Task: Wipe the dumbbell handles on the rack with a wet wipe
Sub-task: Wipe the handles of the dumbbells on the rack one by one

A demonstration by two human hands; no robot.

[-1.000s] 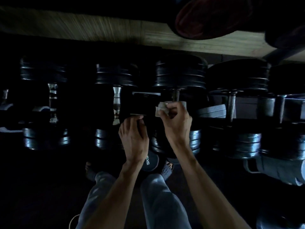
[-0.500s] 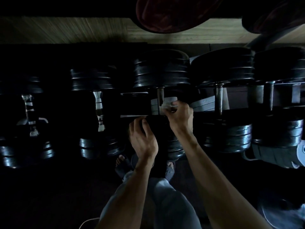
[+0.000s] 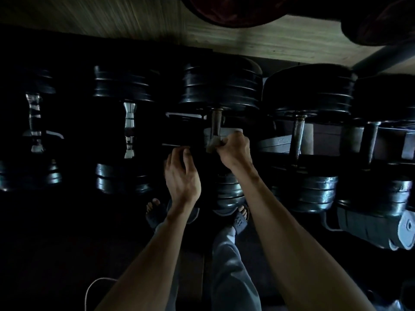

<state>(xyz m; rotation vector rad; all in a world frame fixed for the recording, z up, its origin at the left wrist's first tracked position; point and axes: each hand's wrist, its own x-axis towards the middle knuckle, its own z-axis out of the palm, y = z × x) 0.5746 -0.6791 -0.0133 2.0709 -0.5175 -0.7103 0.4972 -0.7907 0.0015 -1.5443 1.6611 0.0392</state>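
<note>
Five dumbbells are counted on the dark rack [image 3: 184, 116], with round black plates and thin metal handles. The middle handle [image 3: 216, 122], at 12 o'clock, is wrapped by a pale wet wipe [image 3: 213, 143], gripped closed by the right hand [image 3: 234, 151]. The left hand [image 3: 182, 176] is curled; whether anything is held cannot be told.

no text, label, brand or number is coming through legibly in this dim view. a pale marking is showing on the strap of the sandal [image 3: 240, 221] on the person's foot, but it is too small and blurred to read. a light patch is showing on the end of the grey dumbbell [image 3: 404, 227] at the far right, and whatever it carries is not readable either. the black weight plates [image 3: 221, 86] along the rack are showing no figures that can be made out.
</note>
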